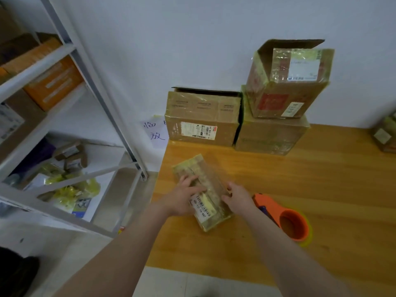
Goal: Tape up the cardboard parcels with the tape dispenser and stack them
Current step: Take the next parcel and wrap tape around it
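Parcel [213, 186] is lying on the table [300, 179], long axis running near-right to far-left; left grip [182, 198], spread, is pressing its top; right grip [239, 197] is clasping its edge.

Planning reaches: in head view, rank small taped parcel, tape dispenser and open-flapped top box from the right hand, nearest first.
1. small taped parcel: right hand holds it
2. tape dispenser: just right
3. open-flapped top box: far back

— What colour was the tape dispenser [288, 218]?
— Bright orange; the table [310, 179] was honey-brown, wood-grained. The small parcel [212, 181] was brown under yellowish tape; the top box [287, 88] bore a red patch.
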